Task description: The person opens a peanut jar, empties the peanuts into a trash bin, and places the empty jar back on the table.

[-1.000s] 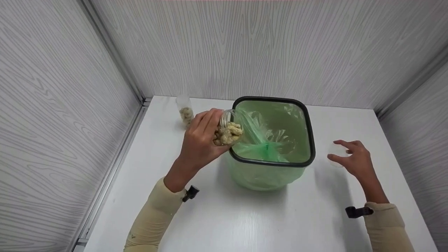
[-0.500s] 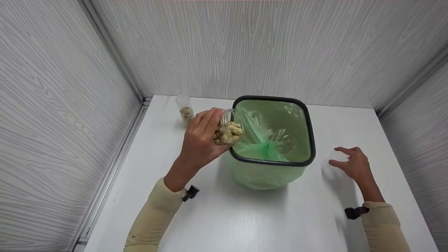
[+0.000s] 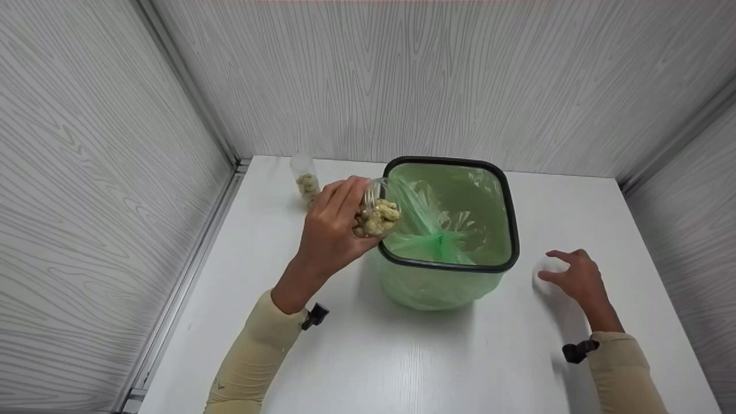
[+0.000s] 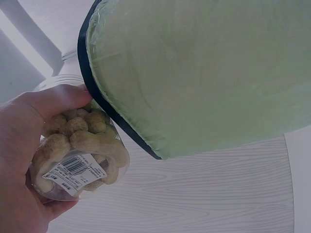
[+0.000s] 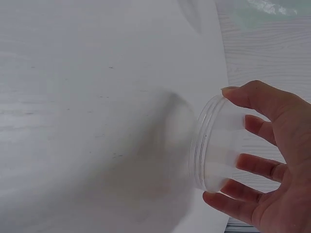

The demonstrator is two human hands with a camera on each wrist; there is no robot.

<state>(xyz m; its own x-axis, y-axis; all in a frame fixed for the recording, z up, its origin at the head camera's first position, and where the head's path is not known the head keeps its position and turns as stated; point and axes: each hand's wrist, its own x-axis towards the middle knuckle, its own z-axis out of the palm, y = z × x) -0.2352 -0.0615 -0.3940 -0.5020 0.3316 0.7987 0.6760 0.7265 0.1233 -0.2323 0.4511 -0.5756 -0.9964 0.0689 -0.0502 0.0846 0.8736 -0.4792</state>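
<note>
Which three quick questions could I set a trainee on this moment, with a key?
1. Multiple choice: which holds the clear jar?
A) the right hand
B) the left hand
C) neither hand

2. True or false: the clear lid rests on the bin.

3. Count: how many clear containers with tan pieces inside show in the head view?

Key:
1. B.
2. False; the right hand holds it away from the bin, over on the bin's right side.
3. Two: the held jar and a second container towards the back left.
</note>
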